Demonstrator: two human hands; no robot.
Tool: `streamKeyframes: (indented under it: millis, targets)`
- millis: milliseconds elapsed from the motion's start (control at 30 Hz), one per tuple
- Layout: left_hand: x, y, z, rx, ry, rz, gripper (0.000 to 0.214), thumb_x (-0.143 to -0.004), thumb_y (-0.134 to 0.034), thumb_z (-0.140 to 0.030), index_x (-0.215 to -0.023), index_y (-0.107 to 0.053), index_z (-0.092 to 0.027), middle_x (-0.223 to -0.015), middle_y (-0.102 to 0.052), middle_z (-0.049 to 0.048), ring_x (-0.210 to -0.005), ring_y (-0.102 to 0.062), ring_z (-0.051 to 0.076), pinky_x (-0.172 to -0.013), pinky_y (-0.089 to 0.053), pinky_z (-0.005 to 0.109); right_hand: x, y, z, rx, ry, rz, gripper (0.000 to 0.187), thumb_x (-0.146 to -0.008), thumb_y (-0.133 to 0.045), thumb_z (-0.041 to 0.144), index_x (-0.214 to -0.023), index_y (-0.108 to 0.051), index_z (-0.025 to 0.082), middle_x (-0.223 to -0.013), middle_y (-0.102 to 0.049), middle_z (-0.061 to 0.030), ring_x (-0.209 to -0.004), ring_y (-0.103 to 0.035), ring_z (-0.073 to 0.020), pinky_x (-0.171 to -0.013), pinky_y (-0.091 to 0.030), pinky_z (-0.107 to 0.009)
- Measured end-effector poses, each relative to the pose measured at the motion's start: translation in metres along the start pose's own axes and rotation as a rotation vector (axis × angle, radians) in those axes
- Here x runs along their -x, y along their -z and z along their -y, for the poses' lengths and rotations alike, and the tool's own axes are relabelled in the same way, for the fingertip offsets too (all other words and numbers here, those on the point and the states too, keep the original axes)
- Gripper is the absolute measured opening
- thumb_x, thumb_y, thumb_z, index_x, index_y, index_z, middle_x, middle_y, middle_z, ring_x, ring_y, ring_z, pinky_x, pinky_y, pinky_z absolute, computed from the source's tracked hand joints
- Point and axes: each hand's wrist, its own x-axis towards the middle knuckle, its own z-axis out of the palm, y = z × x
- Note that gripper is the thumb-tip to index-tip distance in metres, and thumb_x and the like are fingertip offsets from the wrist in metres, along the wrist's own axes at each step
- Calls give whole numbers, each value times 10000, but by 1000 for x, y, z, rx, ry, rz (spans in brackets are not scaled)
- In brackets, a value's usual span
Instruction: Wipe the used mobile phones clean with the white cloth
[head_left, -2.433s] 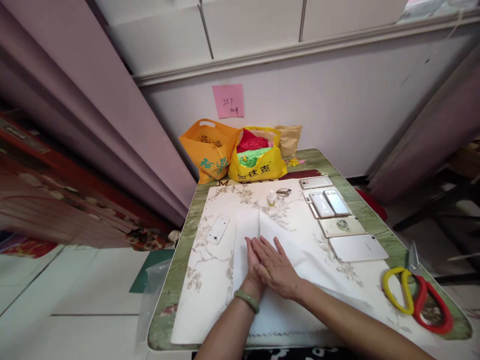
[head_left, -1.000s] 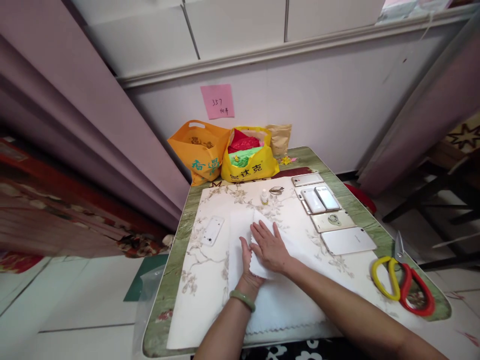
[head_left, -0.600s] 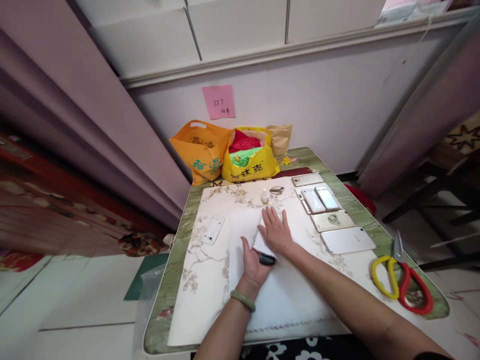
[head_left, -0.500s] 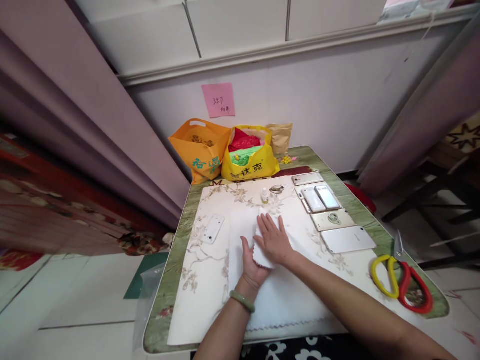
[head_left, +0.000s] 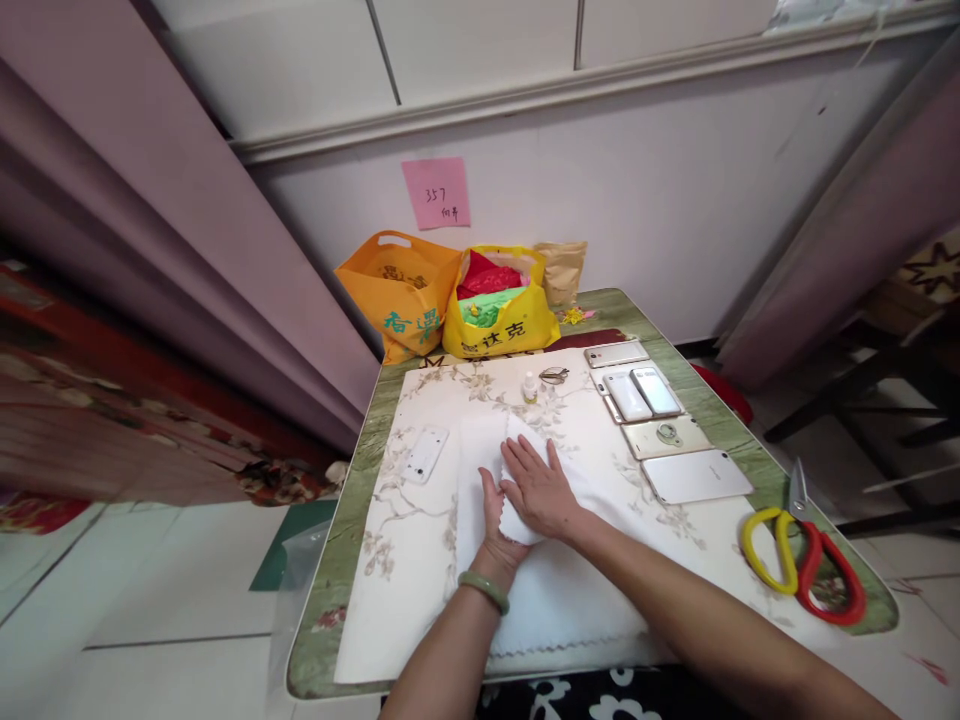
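A white cloth [head_left: 555,600] lies over a floral mat [head_left: 397,570] on the green table [head_left: 351,490]. My left hand [head_left: 493,522], with a green bangle at the wrist, is cupped under a folded corner of the cloth, and what it grips is hidden by the fold. My right hand [head_left: 538,492] rests on top of that fold with its fingers stretched flat, pressing the cloth down. A white phone [head_left: 424,454] lies face down to the left of both hands. A small bottle [head_left: 530,388] stands just beyond them.
Several phones lie in a row at the right, among them a large white phone [head_left: 697,475]. Yellow-and-red scissors [head_left: 806,565] lie near the right edge. An orange bag [head_left: 397,295] and a yellow bag [head_left: 499,320] stand at the far end under a pink note [head_left: 436,193].
My right hand has slid forward and back over the cloth fold. About half a second ago a dark object showed in my left hand; the cloth covers it now.
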Motion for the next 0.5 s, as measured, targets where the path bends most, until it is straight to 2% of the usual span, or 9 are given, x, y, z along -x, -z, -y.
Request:
streamKeyframes:
  millis: [100, 200, 300, 400, 500]
  targets:
    - [-1, 0, 2, 12, -17, 63, 713, -850, -375, -701, -1384, -487, -242, -1429, -504, 86, -1404, -322, 291, -1156, -205, 476, -9, 2, -4, 2, -39, 19, 581, -999, -222, 438, -1512, -242, 168, -1558, -251, -58, -1461, -147, -228, -1165, -4, -546]
    - [-3, 3, 4, 7, -22, 104, 751, -844, -346, -720, -1385, -493, -219, -1452, -474, 107, -1410, -294, 329, -1155, -162, 525, -16, 5, -9, -3, -109, 27, 587, -999, -205, 436, -1511, -241, 151, -1560, -246, -70, -1461, -143, -226, -1161, -2, -548]
    - [-5, 6, 5, 5, -41, 124, 755, -843, -331, -727, -1373, -512, -220, -1460, -463, 104, -1414, -278, 344, -1155, -137, 546, -21, 5, -13, 12, -164, -8, 587, -997, -216, 421, -1507, -254, 132, -1553, -262, -96, -1457, -160, -243, -1158, -5, -549]
    - [-5, 10, 5, -9, -39, 158, 777, -834, -330, -739, -1363, -527, -206, -1448, -475, 116, -1419, -263, 348, -1157, -130, 544, -19, 2, -14, 36, -155, -67, 613, -992, -242, 443, -1507, -248, 112, -1555, -247, -108, -1459, -147, -257, -1159, 12, -545]
    - [-5, 16, 3, -34, -11, 210, 801, -830, -309, -753, -1358, -534, -195, -1434, -490, 123, -1425, -251, 344, -1163, -121, 534, -11, -3, -10, 31, -140, -68, 650, -984, -245, 494, -1507, -239, 108, -1559, -232, -101, -1458, -152, -264, -1161, 18, -550]
